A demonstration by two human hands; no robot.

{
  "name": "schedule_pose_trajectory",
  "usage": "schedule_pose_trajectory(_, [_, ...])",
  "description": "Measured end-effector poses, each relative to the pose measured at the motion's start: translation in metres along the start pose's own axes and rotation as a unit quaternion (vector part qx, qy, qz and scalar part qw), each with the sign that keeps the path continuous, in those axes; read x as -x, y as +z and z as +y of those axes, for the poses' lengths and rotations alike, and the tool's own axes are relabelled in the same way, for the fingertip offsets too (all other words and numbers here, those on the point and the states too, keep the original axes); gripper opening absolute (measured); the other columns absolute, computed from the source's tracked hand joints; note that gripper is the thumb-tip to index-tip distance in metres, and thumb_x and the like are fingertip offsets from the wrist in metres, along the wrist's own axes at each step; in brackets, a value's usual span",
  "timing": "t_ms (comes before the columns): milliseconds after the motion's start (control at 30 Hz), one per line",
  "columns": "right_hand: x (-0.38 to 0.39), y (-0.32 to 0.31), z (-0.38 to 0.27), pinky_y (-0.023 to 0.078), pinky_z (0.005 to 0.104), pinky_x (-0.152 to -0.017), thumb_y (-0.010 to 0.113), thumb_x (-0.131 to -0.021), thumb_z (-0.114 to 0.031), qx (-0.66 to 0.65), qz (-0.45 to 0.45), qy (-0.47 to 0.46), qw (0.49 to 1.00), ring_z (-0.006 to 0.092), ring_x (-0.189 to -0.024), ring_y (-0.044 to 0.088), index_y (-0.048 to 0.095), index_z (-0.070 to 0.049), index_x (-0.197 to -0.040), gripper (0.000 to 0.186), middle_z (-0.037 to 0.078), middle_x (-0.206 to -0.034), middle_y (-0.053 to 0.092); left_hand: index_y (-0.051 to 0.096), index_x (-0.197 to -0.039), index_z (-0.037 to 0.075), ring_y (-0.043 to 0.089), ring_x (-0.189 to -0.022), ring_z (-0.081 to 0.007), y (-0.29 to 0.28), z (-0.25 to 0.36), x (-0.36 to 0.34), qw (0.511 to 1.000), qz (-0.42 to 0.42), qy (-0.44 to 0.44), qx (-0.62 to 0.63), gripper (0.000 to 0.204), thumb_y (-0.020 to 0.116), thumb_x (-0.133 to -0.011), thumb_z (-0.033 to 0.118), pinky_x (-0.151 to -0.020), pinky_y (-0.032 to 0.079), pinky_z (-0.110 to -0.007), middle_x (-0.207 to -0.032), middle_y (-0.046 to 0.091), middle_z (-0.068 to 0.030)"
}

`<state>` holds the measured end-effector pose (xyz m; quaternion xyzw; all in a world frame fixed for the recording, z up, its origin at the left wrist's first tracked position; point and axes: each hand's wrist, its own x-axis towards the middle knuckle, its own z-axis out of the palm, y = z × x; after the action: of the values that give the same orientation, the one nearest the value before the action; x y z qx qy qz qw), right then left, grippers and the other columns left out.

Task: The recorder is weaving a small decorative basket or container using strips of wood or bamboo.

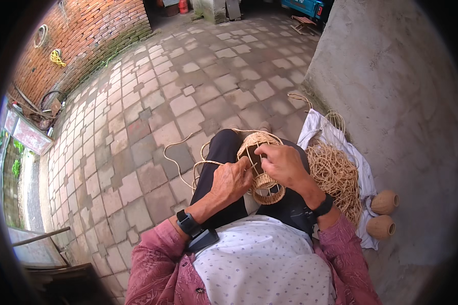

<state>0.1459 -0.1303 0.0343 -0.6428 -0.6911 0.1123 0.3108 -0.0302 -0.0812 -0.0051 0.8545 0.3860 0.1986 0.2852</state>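
A partly woven straw-coloured basket [262, 138] rests between my knees, with bare upright ribs between its woven upper band and the woven ring at its near end. My left hand [232, 179] is closed at the basket's left side, fingertips pinched by the ribs. From beside that hand a twisted straw cord [208, 161] loops out to the left over my dark trouser leg and the paving. My right hand [284, 164] has its fingers curled at the ribs on the right, thumb and forefinger together. Whatever fine strand lies in its fingers is too small to make out.
To my right a big heap of loose straw cord [333, 170] lies on a white sack [364, 178]. Two small round woven pots [385, 202] sit beside it, near the grey wall [392, 101]. A low folding stool [303, 23] stands far off by a blue vehicle [310, 7].
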Motion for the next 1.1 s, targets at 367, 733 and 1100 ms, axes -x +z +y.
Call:
schedule_pose_trajectory(367, [-0.006, 0.008, 0.016, 0.050, 0.0424, -0.063, 0.061, -0.077, -0.018, 0.012, -0.096, -0.069, 0.993, 0.0324, -0.068, 0.064, 0.065, -0.006, -0.080, 0.013, 0.016, -0.070, 0.063, 0.063, -0.097, 0.007, 0.065, -0.076, -0.0314, -0.010, 0.003, 0.001, 0.998, 0.052, 0.032, -0.018, 0.018, 0.063, -0.084, 0.019, -0.066, 0.050, -0.041, -0.085, 0.062, -0.0135])
schedule_pose_trajectory(733, [0.010, -0.032, 0.025, 0.042, 0.0167, -0.052, 0.062, -0.092, -0.015, -0.601, 0.049, 0.185, 0.776, 0.0023, -0.057, 0.051, 0.062, -0.004, -0.091, 0.011, -0.003, -0.070, 0.057, 0.068, -0.097, 0.004, 0.063, -0.072, -0.0229, -0.006, 0.010, -0.023, 0.977, 0.044, 0.156, 0.136, 0.015, 0.065, -0.088, 0.016, -0.064, 0.050, -0.033, -0.086, 0.061, -0.0111])
schedule_pose_trajectory(1100, [-0.010, 0.003, 0.036, 0.050, 0.0299, -0.058, 0.064, -0.087, -0.014, -0.312, 0.007, 0.147, 0.939, 0.0139, -0.064, 0.062, 0.065, -0.005, -0.091, 0.010, 0.003, -0.076, 0.064, 0.065, -0.088, 0.003, 0.067, -0.071, -0.0310, -0.005, 0.025, -0.028, 0.993, -0.013, 0.007, 0.113, 0.016, 0.063, -0.080, 0.016, -0.067, 0.052, -0.041, -0.074, 0.066, -0.0176])
